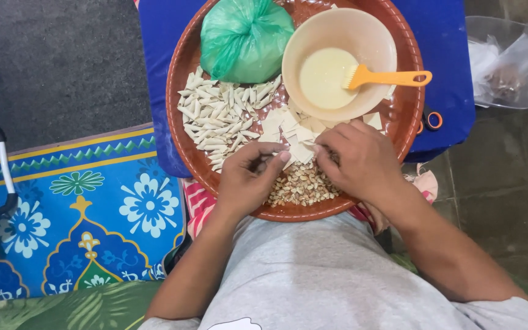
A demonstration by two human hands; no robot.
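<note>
Thin pale dough squares (289, 131) lie in a loose stack at the middle of a round brown tray (181, 67), and both hands work at the near edge of that stack. The left hand (247, 177) has its fingers curled together, pinching something small and pale that I cannot make out clearly. The right hand (357, 157) lies just beside it, fingers bent down onto the squares; whether it grips one I cannot tell. The two hands almost meet over the tray's near half.

Under and between them sits a heap of peanuts (300, 186), touching the tray's near rim. To the left of the squares lies a spread of small rolled, pointed pastry pieces (218, 116). At the tray's far side, a knotted green plastic bag (244, 38) rests beside a beige bowl (374, 36) holding a pale creamy liquid, with an orange brush (386, 77) laid across it, bristles in the liquid. The tray rests on a blue cushion (444, 55), above a patterned blue floral mat (87, 208). A clear plastic bag (511, 61) lies on the floor to the right.
</note>
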